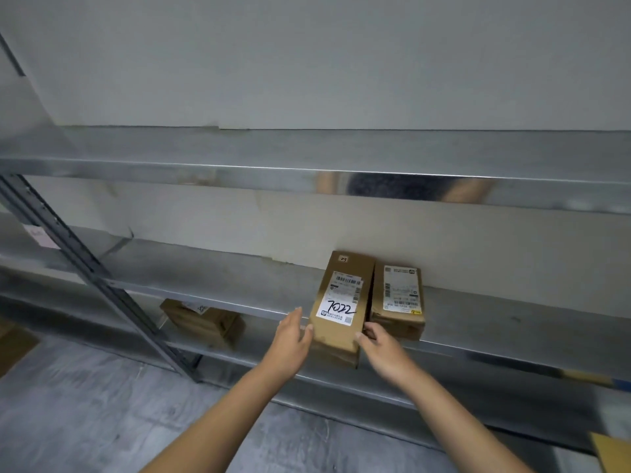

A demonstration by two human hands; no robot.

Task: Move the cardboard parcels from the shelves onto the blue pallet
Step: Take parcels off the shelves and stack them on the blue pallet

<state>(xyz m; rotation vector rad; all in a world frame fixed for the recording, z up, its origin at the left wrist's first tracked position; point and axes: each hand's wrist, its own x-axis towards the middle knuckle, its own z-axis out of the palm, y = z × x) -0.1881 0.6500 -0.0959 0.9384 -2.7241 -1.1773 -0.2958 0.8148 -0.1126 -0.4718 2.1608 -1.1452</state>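
Pick-up step, centre frame: left hand (293, 337), fingers straight, pressed the labelled parcel (341, 302); right hand (384, 351), fingers apparently curled, gripped its right edge. The next move required lifting clear of the neighbouring parcel (398, 303).

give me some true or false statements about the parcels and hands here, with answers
1. The 7022 parcel has a second parcel right beside it on the same metal shelf. True.
2. Both hands are on the second parcel. False: the left hand and right hand are at either side of the 7022 parcel.
3. A third parcel lies on the shelf below, further left. True.
4. The 7022 parcel already sits on the blue pallet. False: it is at the metal shelf's front edge, and no pallet is in view.
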